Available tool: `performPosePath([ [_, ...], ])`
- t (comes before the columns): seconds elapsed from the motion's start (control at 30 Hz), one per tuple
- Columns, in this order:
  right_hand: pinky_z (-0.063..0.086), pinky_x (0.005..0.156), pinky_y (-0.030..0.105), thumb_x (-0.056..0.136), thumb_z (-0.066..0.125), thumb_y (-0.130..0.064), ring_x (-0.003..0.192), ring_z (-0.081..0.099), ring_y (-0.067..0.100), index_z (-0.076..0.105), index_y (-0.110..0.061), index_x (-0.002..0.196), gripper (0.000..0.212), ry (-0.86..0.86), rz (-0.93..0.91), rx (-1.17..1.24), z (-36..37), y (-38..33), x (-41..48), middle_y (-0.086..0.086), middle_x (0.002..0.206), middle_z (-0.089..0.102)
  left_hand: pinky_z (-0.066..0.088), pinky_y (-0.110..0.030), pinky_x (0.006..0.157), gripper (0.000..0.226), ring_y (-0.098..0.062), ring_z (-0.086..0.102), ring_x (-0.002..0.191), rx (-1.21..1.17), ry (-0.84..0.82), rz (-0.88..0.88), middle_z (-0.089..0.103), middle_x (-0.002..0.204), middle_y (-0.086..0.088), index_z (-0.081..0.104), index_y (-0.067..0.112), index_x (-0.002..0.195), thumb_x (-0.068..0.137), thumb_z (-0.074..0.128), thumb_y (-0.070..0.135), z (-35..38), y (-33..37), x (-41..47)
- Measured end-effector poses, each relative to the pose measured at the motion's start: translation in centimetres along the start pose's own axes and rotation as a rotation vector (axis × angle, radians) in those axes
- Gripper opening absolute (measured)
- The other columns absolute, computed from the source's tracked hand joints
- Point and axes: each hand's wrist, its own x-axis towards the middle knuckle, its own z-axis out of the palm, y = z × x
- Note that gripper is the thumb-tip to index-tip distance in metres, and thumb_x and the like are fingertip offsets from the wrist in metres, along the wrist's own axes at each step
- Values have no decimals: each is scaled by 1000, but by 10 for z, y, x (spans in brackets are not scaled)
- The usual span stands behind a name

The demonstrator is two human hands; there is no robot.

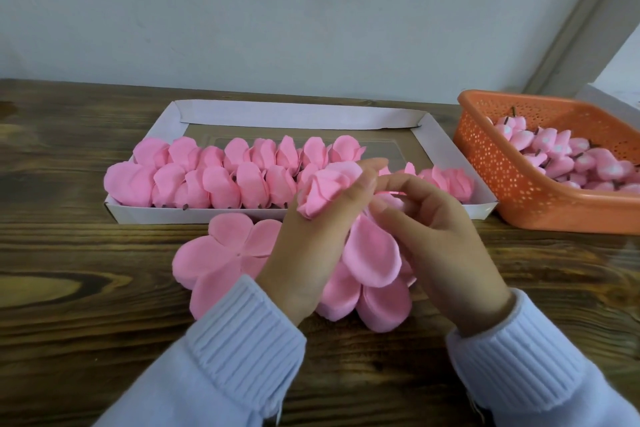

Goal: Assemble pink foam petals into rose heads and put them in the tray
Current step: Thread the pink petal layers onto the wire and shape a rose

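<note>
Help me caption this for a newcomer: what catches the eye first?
At centre, the left hand grips a half-made pink foam rose head while the right hand pinches its petals, above flat pink foam petal sheets. Behind, a white cardboard tray holds rows of finished rose heads; an orange perforated plastic basket sits right.

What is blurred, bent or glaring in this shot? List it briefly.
Head view: soft even light, no glare; faint shadows under the loose petals on the table; the wide lens skews the tray and basket; the sleeves look soft; the rose head between left hand and right hand reads flat pink, edges merging.
</note>
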Motion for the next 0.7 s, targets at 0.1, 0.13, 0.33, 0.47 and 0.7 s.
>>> performPosePath([
  [0.1,51,61,16,82,69,2,69,67,6,66,-14,90,18,79,-197,-95,4,-1,-2,-6,76,73,42,-51,104,49,-24,62,115,60,33,28,70,116,-8,68,19,115,74,64,45,1,-1,0],
  [0.13,51,60,16,81,69,4,68,68,5,64,-14,91,21,100,-226,-83,4,-2,-3,-5,75,73,43,-52,104,42,-24,62,115,75,40,47,70,116,-8,69,21,112,76,64,42,2,-1,1],
  [0.33,54,61,30,81,69,-7,67,66,18,66,-15,83,9,237,-393,-226,3,1,-3,7,76,70,47,-41,102,27,-12,65,109,138,45,70,73,109,5,70,27,108,81,64,32,1,-4,-1],
  [0.47,54,60,28,82,70,-10,65,66,18,67,-13,83,4,300,-460,-322,0,2,-4,1,71,69,50,-39,99,34,-15,65,109,178,42,83,72,113,3,67,20,114,82,62,30,3,-5,-1],
  [0.7,43,60,9,82,66,-7,63,59,-1,60,-15,80,10,290,-571,-405,5,2,-5,-12,73,63,48,-50,99,48,-30,64,110,20,98,-6,69,110,-18,70,16,102,66,70,49,3,-3,-1],
])
